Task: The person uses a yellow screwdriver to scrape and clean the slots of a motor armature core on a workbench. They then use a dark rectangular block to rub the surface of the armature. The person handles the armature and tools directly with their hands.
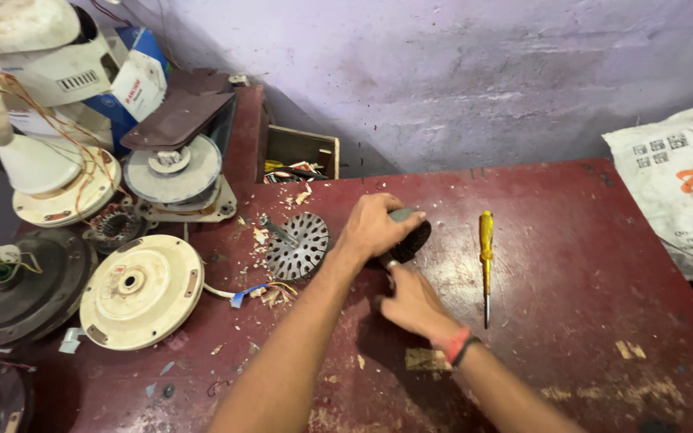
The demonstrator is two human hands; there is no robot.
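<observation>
**Motor core gripped in both hands over the red bench**

Fingers of the left hand (374,226) wrap over the top of a dark round motor part (411,236), closed firmly around it. Just below those fingers, the right hand (411,303) curls against a short metal shaft (388,265) that sticks out of the part; how tightly it pinches is hard to tell. A steady top grip and a straight pull or twist along the shaft would serve best, keeping the part low over the table (587,240). Both forearms reach forward, the right wrist banded. Right of the fingers lies a yellow screwdriver (486,261); left of them, a slotted metal disc (298,244).
</observation>
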